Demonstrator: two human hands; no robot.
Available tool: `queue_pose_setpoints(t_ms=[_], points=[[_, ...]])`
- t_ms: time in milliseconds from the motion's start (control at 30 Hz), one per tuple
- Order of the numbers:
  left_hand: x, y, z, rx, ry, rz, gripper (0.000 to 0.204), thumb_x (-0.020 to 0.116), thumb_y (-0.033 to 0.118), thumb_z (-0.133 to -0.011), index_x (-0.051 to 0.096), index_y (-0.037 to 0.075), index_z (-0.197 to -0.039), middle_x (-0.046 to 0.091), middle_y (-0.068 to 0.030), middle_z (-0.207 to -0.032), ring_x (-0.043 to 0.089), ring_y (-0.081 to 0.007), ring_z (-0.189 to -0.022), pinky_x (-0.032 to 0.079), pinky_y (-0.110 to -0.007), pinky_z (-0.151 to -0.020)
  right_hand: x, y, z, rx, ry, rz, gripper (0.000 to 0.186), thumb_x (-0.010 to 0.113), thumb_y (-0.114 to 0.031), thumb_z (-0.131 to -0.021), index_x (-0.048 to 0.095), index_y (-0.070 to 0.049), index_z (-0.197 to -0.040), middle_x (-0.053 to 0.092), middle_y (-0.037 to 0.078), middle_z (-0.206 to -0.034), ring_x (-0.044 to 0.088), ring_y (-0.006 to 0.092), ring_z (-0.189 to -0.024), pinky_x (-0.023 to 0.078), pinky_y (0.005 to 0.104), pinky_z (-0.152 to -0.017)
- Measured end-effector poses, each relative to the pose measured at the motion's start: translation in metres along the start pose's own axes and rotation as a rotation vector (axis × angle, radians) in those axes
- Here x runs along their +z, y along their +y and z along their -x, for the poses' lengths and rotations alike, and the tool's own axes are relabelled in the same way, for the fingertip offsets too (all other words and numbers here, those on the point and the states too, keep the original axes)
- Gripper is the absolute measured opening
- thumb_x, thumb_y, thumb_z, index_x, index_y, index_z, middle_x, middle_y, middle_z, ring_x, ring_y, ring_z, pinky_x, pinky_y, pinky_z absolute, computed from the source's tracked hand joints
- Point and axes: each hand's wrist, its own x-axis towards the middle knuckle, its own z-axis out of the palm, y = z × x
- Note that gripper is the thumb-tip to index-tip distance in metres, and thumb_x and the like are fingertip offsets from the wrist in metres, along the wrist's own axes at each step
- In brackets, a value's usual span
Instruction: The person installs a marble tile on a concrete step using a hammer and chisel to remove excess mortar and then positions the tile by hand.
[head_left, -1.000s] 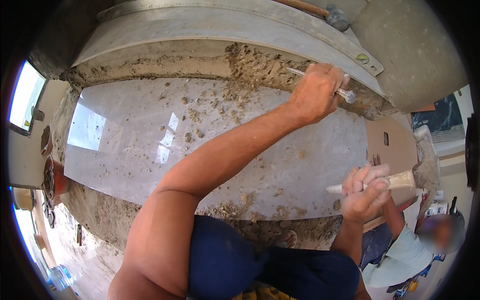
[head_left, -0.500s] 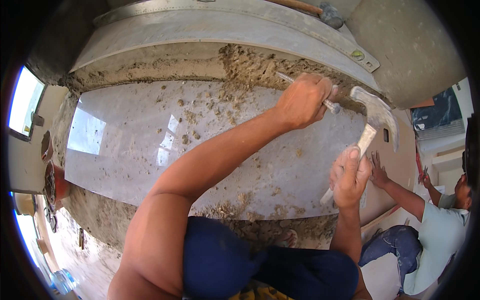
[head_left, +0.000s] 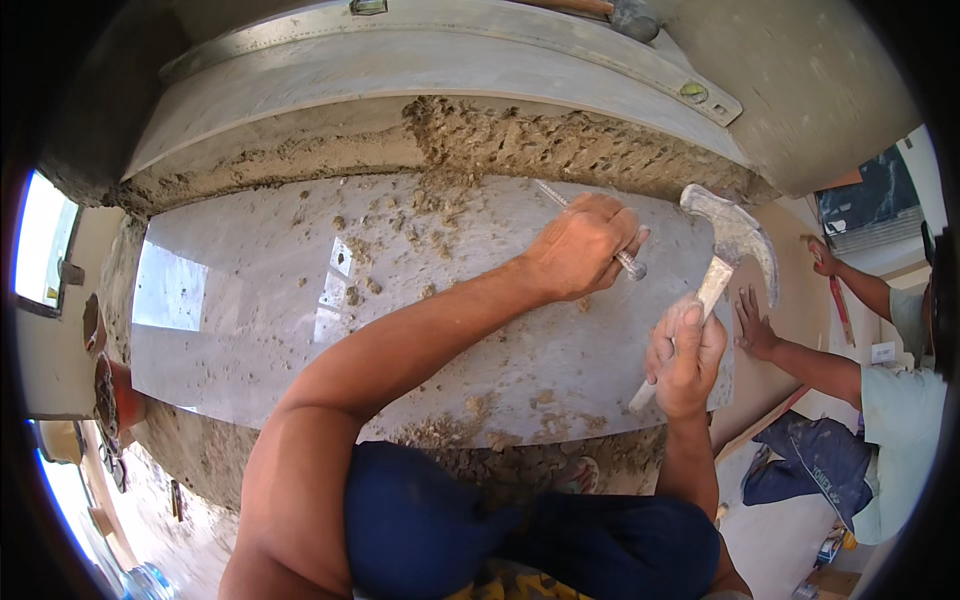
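My left hand [head_left: 588, 248] is closed round a ribbed steel rod [head_left: 633, 265], its thick end beside my thumb and its thin end pointing away to the far left. Closed on the handle of a worn claw hammer [head_left: 732, 235], my right hand [head_left: 688, 360] holds it upright, head on top. Hammer and rod are apart. Below both hands lies a large pale glossy tile [head_left: 450, 335], scattered with mortar crumbs [head_left: 430, 235]. Beyond the tile runs a rough mortar face [head_left: 580, 145], gouged from its middle rightward.
A long spirit level [head_left: 600, 58] lies on the raised slab [head_left: 330, 75] at the far side, near another hammer [head_left: 635, 20]. At right, a co-worker's hand [head_left: 755, 325] rests on a beige panel; the other holds a red tool [head_left: 842, 312]. A reddish bucket [head_left: 122, 392] stands left.
My left hand has drawn the rod nearer and slightly left, away from the mortar face. The hammer has shifted slightly left. The co-worker's hand with the red tool has moved farther away.
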Motion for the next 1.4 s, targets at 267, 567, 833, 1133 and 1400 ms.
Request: queue_pose_setpoints(t_ms=[267,567,833,1133,1400], points=[[-0.019,-0.021,-0.005,0.001,0.048,-0.107,0.023,0.066,0.007,-0.094,0.052,0.006,-0.076,0.054,-0.0144,-0.071,0.057,-0.0369,-0.072,0.048,-0.047,-0.073,0.005,0.013,0.004,0.026,-0.076,-0.042,0.033,0.044,-0.027,-0.112,0.046,-0.007,-0.086,0.035,-0.008,-0.06,0.029,0.0009,-0.046,0.021,0.0231,-0.041],[-0.025,-0.028,-0.004,0.021,0.097,-0.097,0.023,0.066,0.008,-0.095,0.052,0.006,-0.077,0.057,-0.0143,-0.075,0.059,-0.036,-0.074,0.049,-0.047,-0.075,0.01,0.021,0.011,-0.154,-0.105,0.466,0.026,0.051,-0.018,-0.105,0.06,0.003,-0.093,0.053,0.004,-0.061,0.051,0.0141,-0.052,0.041,0.0321,-0.05],[-0.032,-0.03,0.0,0.005,0.071,-0.095,0.025,0.065,0.009,-0.096,0.05,0.005,-0.077,0.056,-0.0145,-0.075,0.058,-0.036,-0.072,0.049,-0.047,-0.072,0.01,0.005,0.006,-0.405,-0.146,0.661,0.024,0.053,-0.018,-0.103,0.058,0.001,-0.089,0.055,0.007,-0.066,0.051,0.0145,-0.056,0.04,0.0308,-0.053],[-0.028,-0.033,-0.004,0.022,0.153,-0.088,0.025,0.065,0.009,-0.097,0.05,0.005,-0.077,0.054,-0.0155,-0.071,0.057,-0.0367,-0.07,0.048,-0.046,-0.068,0.01,-0.002,-0.001,-0.098,-0.222,0.797,0.016,0.06,-0.011,-0.1,0.065,0.003,-0.093,0.057,0.012,-0.064,0.055,0.0224,-0.051,0.046,0.0359,-0.053],[-0.034,-0.035,-0.003,0.002,0.102,-0.093,0.023,0.062,0.009,-0.099,0.05,0.003,-0.08,0.054,-0.0163,-0.073,0.056,-0.0381,-0.07,0.047,-0.047,-0.067,0.009,0.003,-0.005,-0.397,-0.152,0.717,0.034,0.05,-0.02,-0.106,0.049,-0.001,-0.078,0.042,0.003,-0.057,0.038,0.0117,-0.051,0.032,0.0341,-0.047]])
